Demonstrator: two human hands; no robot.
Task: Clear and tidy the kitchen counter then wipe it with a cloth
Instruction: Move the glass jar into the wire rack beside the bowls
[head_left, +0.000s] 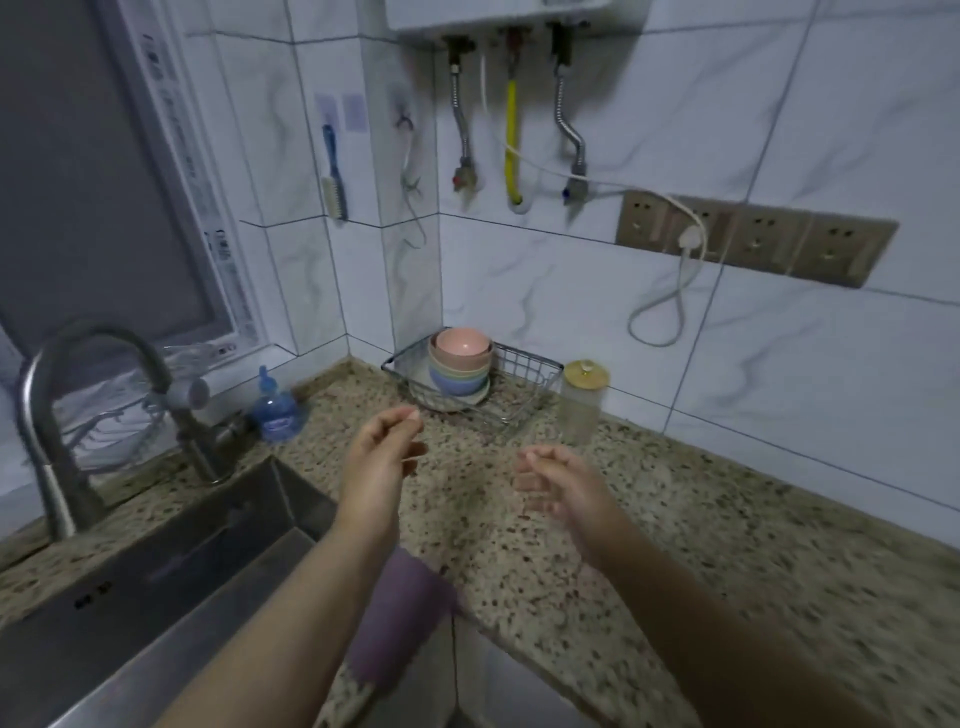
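Head-worn view, looking forward and down, close over the counter; wall corner at 12 o'clock.

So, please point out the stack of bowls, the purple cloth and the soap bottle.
stack of bowls (460, 364), head view, side of stack.
purple cloth (400, 613), head view, middle fold.
soap bottle (276, 415), head view, body.

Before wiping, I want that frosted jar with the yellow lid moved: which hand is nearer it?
Right. The right hand hovers just below the frosted jar; the left hand is farther left.

Dim, bluish light; wide-angle bending at the edges; both hands perhaps motion-blurred.
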